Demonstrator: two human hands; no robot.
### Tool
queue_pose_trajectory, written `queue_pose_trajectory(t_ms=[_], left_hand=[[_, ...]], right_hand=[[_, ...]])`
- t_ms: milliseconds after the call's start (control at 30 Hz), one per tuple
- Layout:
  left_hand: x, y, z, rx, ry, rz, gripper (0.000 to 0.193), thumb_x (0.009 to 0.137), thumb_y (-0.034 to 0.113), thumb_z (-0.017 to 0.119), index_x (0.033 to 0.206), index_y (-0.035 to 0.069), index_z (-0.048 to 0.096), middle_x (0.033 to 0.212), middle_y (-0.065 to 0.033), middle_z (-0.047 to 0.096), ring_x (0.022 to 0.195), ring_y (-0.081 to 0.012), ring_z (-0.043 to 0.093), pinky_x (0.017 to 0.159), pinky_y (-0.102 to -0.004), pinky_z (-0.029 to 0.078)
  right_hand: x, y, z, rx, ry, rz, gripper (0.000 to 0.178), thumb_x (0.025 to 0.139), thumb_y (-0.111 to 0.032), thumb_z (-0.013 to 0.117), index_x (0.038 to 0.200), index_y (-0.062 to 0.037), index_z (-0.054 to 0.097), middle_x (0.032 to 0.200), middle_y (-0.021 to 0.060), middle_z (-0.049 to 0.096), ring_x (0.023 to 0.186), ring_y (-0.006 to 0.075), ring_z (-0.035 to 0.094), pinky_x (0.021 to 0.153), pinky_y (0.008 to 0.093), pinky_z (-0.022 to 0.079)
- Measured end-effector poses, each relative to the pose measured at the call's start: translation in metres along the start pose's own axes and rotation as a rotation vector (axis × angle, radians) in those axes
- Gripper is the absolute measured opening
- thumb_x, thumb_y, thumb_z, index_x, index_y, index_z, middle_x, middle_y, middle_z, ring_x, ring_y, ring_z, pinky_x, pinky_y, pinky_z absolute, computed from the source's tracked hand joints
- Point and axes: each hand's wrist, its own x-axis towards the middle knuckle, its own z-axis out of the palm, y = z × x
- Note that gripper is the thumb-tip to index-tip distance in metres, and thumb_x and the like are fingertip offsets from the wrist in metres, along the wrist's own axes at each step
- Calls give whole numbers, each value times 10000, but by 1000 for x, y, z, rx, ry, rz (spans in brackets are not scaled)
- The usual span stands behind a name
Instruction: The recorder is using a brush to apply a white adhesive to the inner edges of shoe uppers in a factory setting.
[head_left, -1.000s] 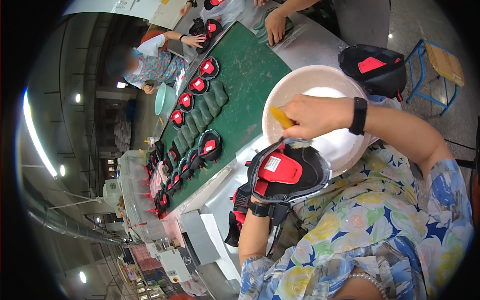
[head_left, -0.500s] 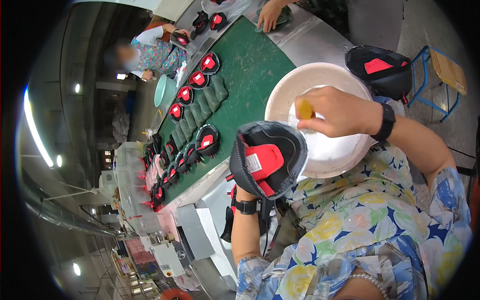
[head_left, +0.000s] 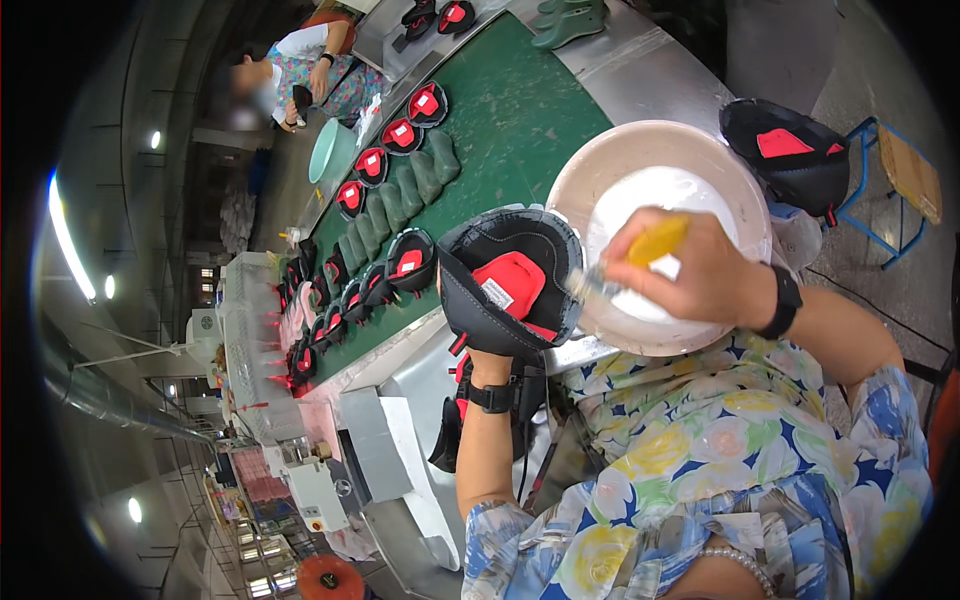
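Up in the middle, the left hand (head_left: 487, 368) props the black-and-red shoe upper (head_left: 507, 282) open-side up, fingers hidden inside; the right hand (head_left: 700, 275) pinches a yellow brush (head_left: 640, 252) over the glue bowl (head_left: 640, 145).

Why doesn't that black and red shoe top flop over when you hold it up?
The shoe upper probably keeps its cup shape because it looks padded and stitched, and the left hand props it from below. It likely feels light, since one hand lifts it. The right hand brushing it may wet it, so perhaps slippery.

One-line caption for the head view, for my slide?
Left hand holds shoe upper; right hand brushes it over bowl.
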Motion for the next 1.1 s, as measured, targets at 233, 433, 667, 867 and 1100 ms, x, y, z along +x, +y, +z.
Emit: queue_pose_trajectory(t_ms=[233, 433, 667, 867, 1100], left_hand=[[8, -7, 1, 38, 24, -23, 421, 1035, 295, 499, 1368, 38, 513, 1340, -131, 598, 1265, -312, 549, 1101, -454, 442], [17, -21, 3, 58, 43, -58, 412, 1034, 286, 503, 1362, 38, 518, 1333, -128, 602, 1262, -310, 550, 1101, -454, 440], [41, -8, -22, 54, 144, -53, 401, 1033, 277, 508, 1356, 39, 525, 1325, -125, 606, 1259, -308, 552, 1102, -454, 438], [94, -21, -149, -88, 225, 195, 223, 1024, 122, 528, 1232, 85, 602, 1243, -91, 637, 1110, -228, 639, 940, -367, 539], [186, 3, -188, -159, 378, 383, 437, 1003, -30, 431, 1401, 135, 361, 1308, -163, 554, 1065, -312, 639, 900, -458, 578]], right_hand=[[22, 18, 1, -92, -172, 32, 117, 870, -127, 734, 909, -47, 659, 840, 116, 692, 778, 254, 688, 719, 333, 517], [70, 29, 10, -101, -42, -229, 207, 881, -183, 742, 918, -8, 640, 837, 152, 678, 768, 297, 673, 701, 358, 512], [76, 57, -4, -273, -191, 110, 249, 874, -209, 716, 864, 21, 623, 804, 192, 660, 740, 372, 639, 674, 428, 495], [58, 47, -36, -270, -29, 178, 169, 865, -145, 731, 875, 9, 664, 789, 117, 686, 712, 206, 658, 695, 329, 506], [32, 56, -44, -216, -154, 438, 114, 858, -90, 710, 880, 2, 645, 810, 100, 705, 780, 191, 698, 735, 300, 519]])
